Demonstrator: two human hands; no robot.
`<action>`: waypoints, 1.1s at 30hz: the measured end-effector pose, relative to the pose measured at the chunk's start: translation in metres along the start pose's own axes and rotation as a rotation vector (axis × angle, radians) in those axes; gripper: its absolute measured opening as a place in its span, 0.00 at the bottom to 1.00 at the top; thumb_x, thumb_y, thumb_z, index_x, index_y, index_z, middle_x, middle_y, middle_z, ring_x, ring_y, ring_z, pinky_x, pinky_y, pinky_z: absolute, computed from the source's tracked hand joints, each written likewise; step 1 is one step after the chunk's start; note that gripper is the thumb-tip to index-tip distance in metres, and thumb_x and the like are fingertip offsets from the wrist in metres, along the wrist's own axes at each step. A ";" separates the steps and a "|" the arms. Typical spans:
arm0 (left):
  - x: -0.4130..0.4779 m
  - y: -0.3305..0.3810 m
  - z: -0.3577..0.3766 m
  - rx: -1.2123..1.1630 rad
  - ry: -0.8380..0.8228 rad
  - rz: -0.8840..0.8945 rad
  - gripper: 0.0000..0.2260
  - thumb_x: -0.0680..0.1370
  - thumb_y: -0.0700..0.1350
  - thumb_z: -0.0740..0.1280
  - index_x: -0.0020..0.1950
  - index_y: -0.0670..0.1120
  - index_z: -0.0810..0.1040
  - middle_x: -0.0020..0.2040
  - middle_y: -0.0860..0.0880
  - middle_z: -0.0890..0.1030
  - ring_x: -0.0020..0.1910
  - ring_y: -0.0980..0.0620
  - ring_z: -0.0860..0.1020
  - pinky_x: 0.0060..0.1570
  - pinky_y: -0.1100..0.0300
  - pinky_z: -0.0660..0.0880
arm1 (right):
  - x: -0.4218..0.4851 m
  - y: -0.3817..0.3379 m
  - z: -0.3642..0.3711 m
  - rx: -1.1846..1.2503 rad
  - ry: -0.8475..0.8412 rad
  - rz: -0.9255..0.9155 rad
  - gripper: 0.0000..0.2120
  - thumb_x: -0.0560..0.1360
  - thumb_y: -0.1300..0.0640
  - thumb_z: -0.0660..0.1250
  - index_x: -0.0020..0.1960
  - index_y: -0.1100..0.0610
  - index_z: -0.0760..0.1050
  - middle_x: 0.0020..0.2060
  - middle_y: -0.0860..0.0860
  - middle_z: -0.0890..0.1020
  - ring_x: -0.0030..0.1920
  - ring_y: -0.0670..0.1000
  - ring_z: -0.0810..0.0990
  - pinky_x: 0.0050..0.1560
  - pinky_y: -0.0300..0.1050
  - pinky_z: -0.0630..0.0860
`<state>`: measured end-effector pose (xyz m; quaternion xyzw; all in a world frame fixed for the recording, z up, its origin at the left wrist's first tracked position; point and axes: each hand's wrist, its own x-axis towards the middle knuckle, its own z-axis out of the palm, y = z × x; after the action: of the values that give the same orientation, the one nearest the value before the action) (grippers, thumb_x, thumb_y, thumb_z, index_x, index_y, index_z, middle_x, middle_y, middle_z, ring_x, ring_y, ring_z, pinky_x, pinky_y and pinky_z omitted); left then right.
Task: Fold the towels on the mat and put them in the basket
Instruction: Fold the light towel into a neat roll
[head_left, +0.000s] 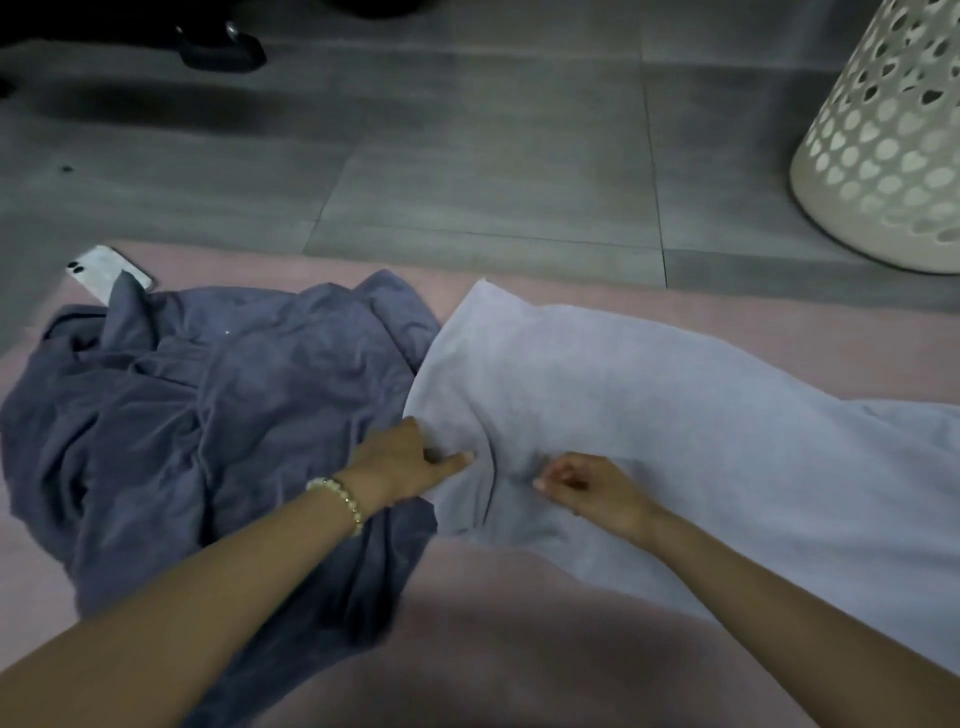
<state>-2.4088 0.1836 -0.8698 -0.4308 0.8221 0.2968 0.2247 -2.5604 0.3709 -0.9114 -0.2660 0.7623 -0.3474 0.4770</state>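
a soft pink mat (519, 649) with a low fuzzy nap lies on a floor (467, 156) of large matte grey tiles with thin seams. on the mat's left part a dark slate-blue towel (208, 415) sits crumpled in a loose heap of deep folds and ridges, and its far corner laps over a white smartphone (98, 270) lying face down at the mat's far left edge. touching it along one side, a pale lavender-grey towel (649, 395) of fine terry is spread mostly flat. it runs from a rounded far corner out to the right edge of the view, with a few pulled creases near the hands. the left hand (410, 460), with a pale beaded bracelet (340, 499) on its wrist, pinches the pale towel's left edge, thumb on top and fingers (415, 431) running under the cloth. the right hand (587, 488) lies on the same towel close by, its fingers curled toward the thumb; whether they hold any cloth i cannot tell. the basket (883, 156), a round-walled cream plastic one pierced all over with rounded holes above a solid base band, stands on the tiles off the mat at far right, well apart from both towels.
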 end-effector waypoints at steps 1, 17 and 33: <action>-0.007 0.002 0.004 0.070 0.038 0.013 0.36 0.67 0.74 0.61 0.59 0.46 0.71 0.49 0.48 0.81 0.37 0.49 0.78 0.39 0.59 0.77 | -0.006 0.006 0.004 -0.004 0.009 -0.018 0.06 0.72 0.54 0.72 0.40 0.53 0.76 0.36 0.46 0.81 0.37 0.41 0.78 0.39 0.28 0.72; -0.058 -0.043 0.039 -1.017 0.008 0.020 0.08 0.82 0.44 0.58 0.43 0.47 0.71 0.42 0.48 0.76 0.40 0.53 0.76 0.44 0.61 0.74 | -0.058 0.059 0.051 -0.422 0.338 0.048 0.11 0.72 0.56 0.71 0.53 0.56 0.75 0.45 0.50 0.80 0.47 0.51 0.79 0.49 0.42 0.75; -0.124 -0.032 -0.005 -0.931 -0.071 0.121 0.08 0.82 0.46 0.56 0.44 0.49 0.69 0.47 0.49 0.77 0.46 0.55 0.76 0.53 0.60 0.72 | -0.124 -0.045 0.009 -0.024 -0.068 0.110 0.15 0.80 0.47 0.59 0.59 0.55 0.75 0.55 0.51 0.77 0.50 0.48 0.77 0.53 0.43 0.75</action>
<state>-2.3171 0.2364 -0.7981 -0.4264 0.6170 0.6611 0.0178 -2.4989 0.4324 -0.8116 -0.2410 0.7632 -0.3024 0.5178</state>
